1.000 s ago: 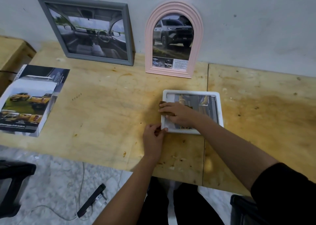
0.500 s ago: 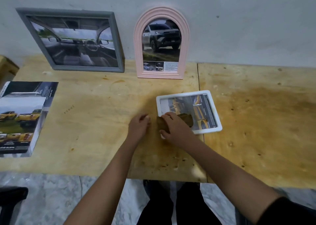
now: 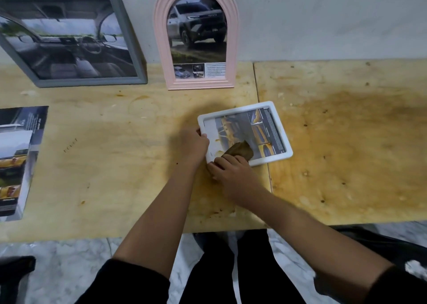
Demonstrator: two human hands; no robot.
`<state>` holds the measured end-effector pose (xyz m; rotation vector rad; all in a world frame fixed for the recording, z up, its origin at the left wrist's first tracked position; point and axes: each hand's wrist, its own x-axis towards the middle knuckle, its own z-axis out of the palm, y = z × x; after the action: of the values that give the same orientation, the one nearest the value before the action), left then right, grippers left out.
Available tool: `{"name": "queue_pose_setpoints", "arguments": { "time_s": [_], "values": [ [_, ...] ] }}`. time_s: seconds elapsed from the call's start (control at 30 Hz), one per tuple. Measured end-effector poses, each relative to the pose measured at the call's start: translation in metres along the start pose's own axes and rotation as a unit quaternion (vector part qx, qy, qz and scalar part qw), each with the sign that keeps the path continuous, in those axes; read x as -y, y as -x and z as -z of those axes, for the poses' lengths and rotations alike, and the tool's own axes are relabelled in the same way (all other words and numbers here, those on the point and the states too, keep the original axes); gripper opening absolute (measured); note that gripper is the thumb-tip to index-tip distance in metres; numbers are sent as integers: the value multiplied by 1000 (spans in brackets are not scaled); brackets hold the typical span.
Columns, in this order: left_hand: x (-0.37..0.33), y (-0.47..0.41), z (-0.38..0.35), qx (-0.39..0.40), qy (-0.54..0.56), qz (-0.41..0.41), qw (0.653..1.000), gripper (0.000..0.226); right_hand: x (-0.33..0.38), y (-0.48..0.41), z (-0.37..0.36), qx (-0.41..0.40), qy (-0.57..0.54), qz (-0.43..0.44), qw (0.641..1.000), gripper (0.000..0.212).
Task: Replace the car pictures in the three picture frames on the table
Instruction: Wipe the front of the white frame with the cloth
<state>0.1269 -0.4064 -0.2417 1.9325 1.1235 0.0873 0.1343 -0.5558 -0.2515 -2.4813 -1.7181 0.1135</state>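
Note:
A white picture frame (image 3: 280,128) lies flat on the wooden table (image 3: 346,153), holding a yellow car picture (image 3: 261,130). My left hand (image 3: 193,145) grips the frame's left edge. My right hand (image 3: 231,171) sits at its near left corner, fingers closed on a brown piece (image 3: 241,150) that lies over the picture. A grey frame (image 3: 129,49) with a car-interior picture and a pink arched frame (image 3: 161,49) with an SUV picture lean against the wall behind.
A stack of car brochure pages (image 3: 16,160) lies at the table's left edge. The table's near edge runs just below my forearms, with marble floor (image 3: 69,269) and my legs beneath. A seam splits the tabletop right of the white frame.
My left hand has moved from the bare table onto the white frame's left edge. The right hand has stayed at the near corner with the brown piece. The view has moved closer.

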Motion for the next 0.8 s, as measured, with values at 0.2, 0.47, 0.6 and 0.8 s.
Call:
{"name": "queue_pose_setpoints", "arguments": {
  "time_s": [0.2, 0.47, 0.6, 0.8],
  "values": [
    [-6, 2, -3, 1, -11, 18, 1000, 17, -45, 19, 16, 12, -33, 32, 999, 28],
    [-3, 2, -4, 5, -8, 18, 1000, 27, -122, 45, 53, 91, 74, -11, 993, 38],
    [3, 5, -5, -3, -4, -8, 1000, 29, -143, 44, 74, 25, 28, -92, 995, 25],
    [17, 35, -25, -49, 21, -46, 997, 36, -130, 20, 65, -79, -85, -286, 951, 47]
  ]
}}
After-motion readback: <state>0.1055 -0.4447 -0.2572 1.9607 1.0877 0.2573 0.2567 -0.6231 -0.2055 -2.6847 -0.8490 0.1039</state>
